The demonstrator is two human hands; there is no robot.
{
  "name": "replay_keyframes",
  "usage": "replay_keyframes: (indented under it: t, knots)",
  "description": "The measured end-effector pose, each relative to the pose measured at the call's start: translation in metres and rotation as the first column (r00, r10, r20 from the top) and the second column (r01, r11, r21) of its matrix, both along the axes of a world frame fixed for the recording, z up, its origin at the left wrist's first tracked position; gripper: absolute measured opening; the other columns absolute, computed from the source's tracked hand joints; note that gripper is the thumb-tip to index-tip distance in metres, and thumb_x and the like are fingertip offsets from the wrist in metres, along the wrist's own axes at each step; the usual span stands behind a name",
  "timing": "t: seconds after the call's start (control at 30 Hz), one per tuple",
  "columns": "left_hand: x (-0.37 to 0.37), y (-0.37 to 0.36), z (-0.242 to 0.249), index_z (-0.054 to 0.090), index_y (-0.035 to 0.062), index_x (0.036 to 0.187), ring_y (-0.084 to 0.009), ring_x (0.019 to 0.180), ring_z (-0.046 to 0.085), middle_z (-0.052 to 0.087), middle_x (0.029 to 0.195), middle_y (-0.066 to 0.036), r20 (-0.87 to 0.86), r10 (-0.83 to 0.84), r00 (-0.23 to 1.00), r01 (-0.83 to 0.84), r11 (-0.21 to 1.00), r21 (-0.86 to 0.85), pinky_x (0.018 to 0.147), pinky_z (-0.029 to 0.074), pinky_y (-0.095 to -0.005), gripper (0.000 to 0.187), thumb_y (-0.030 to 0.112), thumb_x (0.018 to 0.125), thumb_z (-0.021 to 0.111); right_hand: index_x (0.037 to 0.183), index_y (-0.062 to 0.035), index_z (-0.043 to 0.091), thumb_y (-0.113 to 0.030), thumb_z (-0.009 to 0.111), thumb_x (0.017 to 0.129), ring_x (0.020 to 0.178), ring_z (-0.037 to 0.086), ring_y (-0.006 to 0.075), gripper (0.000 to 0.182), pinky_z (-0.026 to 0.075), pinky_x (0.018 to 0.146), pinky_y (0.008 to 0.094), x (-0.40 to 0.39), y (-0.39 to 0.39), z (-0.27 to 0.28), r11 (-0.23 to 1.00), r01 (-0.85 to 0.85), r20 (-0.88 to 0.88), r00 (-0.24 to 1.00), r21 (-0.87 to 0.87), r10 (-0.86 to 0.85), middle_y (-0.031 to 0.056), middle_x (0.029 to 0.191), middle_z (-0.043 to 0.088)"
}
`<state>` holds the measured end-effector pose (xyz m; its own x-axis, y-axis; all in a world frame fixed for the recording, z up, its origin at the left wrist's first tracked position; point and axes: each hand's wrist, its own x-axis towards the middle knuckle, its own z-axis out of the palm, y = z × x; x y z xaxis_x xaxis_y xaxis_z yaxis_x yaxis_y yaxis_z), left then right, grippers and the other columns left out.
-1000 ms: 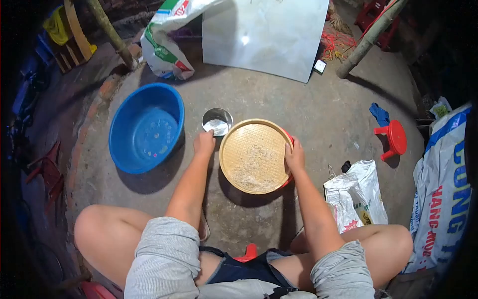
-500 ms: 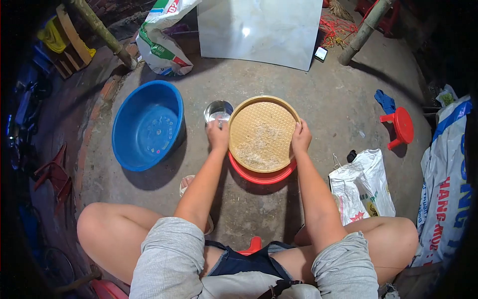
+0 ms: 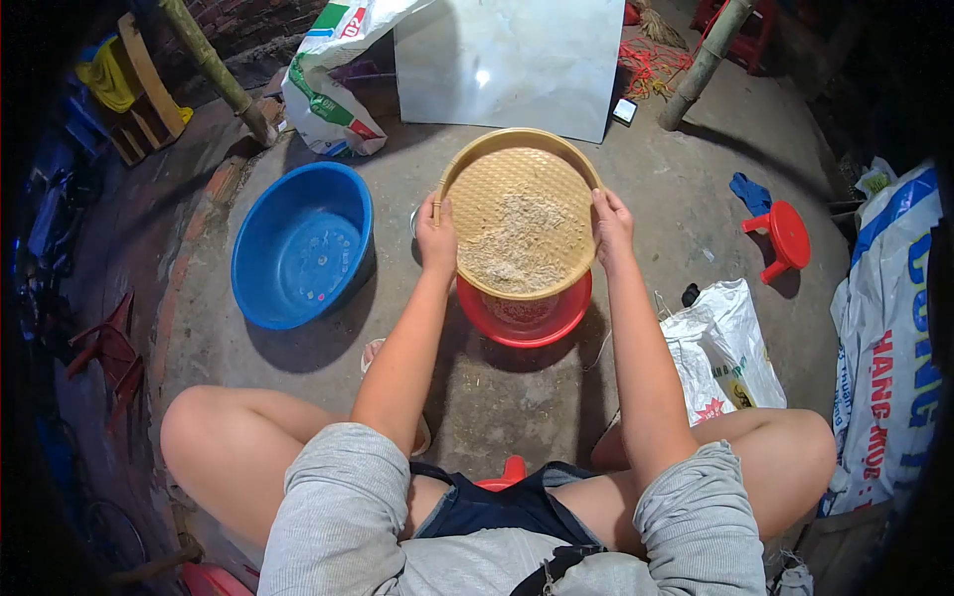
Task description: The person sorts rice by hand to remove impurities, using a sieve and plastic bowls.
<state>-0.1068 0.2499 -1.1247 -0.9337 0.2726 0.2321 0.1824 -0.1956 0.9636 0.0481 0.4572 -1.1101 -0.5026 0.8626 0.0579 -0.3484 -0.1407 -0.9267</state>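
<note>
Tan and tightly woven, a round tray (image 3: 487, 179) is held up by a person's two hands above a red basin (image 3: 525, 336), covering the basin's far side. Pale, loose flakes or grains (image 3: 527, 233) lie across the weave, spreading toward the near edge. The left hand (image 3: 435, 243) and the right hand (image 3: 614, 233) are closed on opposite sides of the raised rim, thumbs showing at the edge, most of the other fingers hidden. The tray looks light and fairly stiff, its thick rim the natural place to hold — one hand on each side to keep it balanced. The thin weave may flex a little, and the dry load would likely slide with a tilt. A blue basin (image 3: 298, 248) stands on the floor to the left; a white sack (image 3: 730, 343) lies near the right knee — a red stool (image 3: 790, 235) farther out.
</note>
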Motion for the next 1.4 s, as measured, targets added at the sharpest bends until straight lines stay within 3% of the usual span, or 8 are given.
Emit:
replay_keyframes:
  t: [0.07, 0.5, 0.57, 0.7, 0.77, 0.8, 1.07, 1.4]
  knots:
    - [0.000, -0.006, -0.006, 0.048, 0.0004, 0.116, -0.0137, 0.090, 0.056, 0.059, 0.102, -0.007, 0.091, 0.067, 0.994, -0.074, 0.994, 0.078, 0.080, 0.045, -0.0267, 0.026, 0.013, 0.093, 0.046, 0.112, 0.0005, 0.055, -0.019, 0.056, 0.088, 0.088, 0.060, 0.0148, 0.031, 0.049, 0.076, 0.0273, 0.000, -0.001, -0.011, 0.952, -0.213, 0.028, 0.974, -0.221, 0.225, 0.0084, 0.101, 0.062]
    - [-0.019, -0.031, -0.039, 0.048, -0.0007, 0.110, -0.0167, 0.085, 0.057, 0.059, 0.097, -0.010, 0.256, 0.172, 0.951, -0.204, 0.973, 0.104, 0.076, 0.046, -0.0291, 0.020, 0.009, 0.094, 0.042, 0.119, -0.0067, 0.047, -0.028, 0.043, 0.094, 0.077, 0.064, 0.0207, 0.033, 0.054, 0.066, 0.0299, 0.006, -0.038, -0.048, 0.922, -0.181, 0.183, 0.950, -0.343, 0.254, 0.0114, 0.094, 0.062]
    - [-0.034, -0.041, -0.054, 0.047, -0.0030, 0.113, -0.0190, 0.089, 0.057, 0.058, 0.102, -0.012, 0.133, 0.475, 0.870, -0.475, 0.879, -0.036, 0.080, 0.044, -0.0313, 0.023, 0.007, 0.092, 0.043, 0.119, -0.0066, 0.048, -0.027, 0.043, 0.094, 0.080, 0.064, 0.0197, 0.033, 0.053, 0.063, 0.0285, 0.002, -0.040, -0.068, 0.927, -0.199, 0.264, 0.921, -0.319, 0.288, 0.0111, 0.094, 0.062]
    - [-0.062, -0.075, -0.038, 0.050, -0.0018, 0.109, -0.0215, 0.086, 0.057, 0.059, 0.096, -0.013, -0.145, 0.528, 0.837, -0.547, 0.822, -0.159, 0.077, 0.044, -0.0329, 0.022, 0.008, 0.090, 0.046, 0.115, -0.0055, 0.053, -0.026, 0.045, 0.092, 0.080, 0.063, 0.0233, 0.032, 0.051, 0.066, 0.0308, -0.005, -0.065, -0.100, 0.959, -0.252, 0.489, 0.825, -0.128, 0.282, 0.0120, 0.093, 0.063]
    - [-0.075, -0.084, -0.032, 0.052, -0.0007, 0.105, -0.0221, 0.084, 0.058, 0.060, 0.093, -0.013, -0.188, 0.549, 0.814, -0.579, 0.795, -0.183, 0.076, 0.044, -0.0329, 0.019, 0.008, 0.089, 0.047, 0.114, -0.0053, 0.054, -0.024, 0.050, 0.088, 0.078, 0.062, 0.0320, 0.033, 0.050, 0.074, 0.0378, -0.010, -0.073, -0.129, 0.731, -0.388, 0.657, 0.746, 0.562, -0.109, 0.0145, 0.089, 0.063]
    - [-0.080, -0.087, -0.031, 0.052, -0.0004, 0.105, -0.0226, 0.084, 0.058, 0.060, 0.093, -0.013, -0.176, 0.595, 0.784, -0.619, 0.771, -0.149, 0.075, 0.044, -0.0332, 0.018, 0.008, 0.089, 0.047, 0.115, -0.0062, 0.054, -0.022, 0.055, 0.082, 0.087, 0.056, 0.0390, 0.037, 0.045, 0.084, 0.0427, -0.011, -0.079, -0.131, 0.626, -0.423, 0.642, 0.749, 0.655, -0.165, 0.0189, 0.096, 0.060]
    - [-0.109, -0.118, -0.017, 0.054, 0.0016, 0.102, -0.0284, 0.080, 0.060, 0.062, 0.090, -0.015, -0.307, 0.643, 0.702, -0.711, 0.656, -0.254, 0.073, 0.045, -0.0360, 0.017, 0.009, 0.087, 0.049, 0.112, -0.0078, 0.055, -0.017, 0.057, 0.079, 0.104, 0.047, 0.0357, 0.034, 0.041, 0.088, 0.0433, -0.024, -0.127, -0.123, 0.606, -0.461, 0.738, 0.575, 0.649, -0.353, 0.0183, 0.114, 0.050]
    - [-0.115, -0.124, 0.021, 0.054, 0.0062, 0.101, -0.0348, 0.086, 0.060, 0.063, 0.092, -0.018, -0.236, 0.553, 0.799, -0.587, 0.630, -0.509, 0.074, 0.045, -0.0405, 0.018, 0.008, 0.085, 0.048, 0.108, -0.0026, 0.055, -0.010, 0.054, 0.081, 0.102, 0.051, 0.0361, 0.028, 0.039, 0.090, 0.0413, -0.117, -0.156, -0.074, 0.528, -0.350, 0.416, 0.909, 0.774, -0.007, 0.0181, 0.109, 0.054]
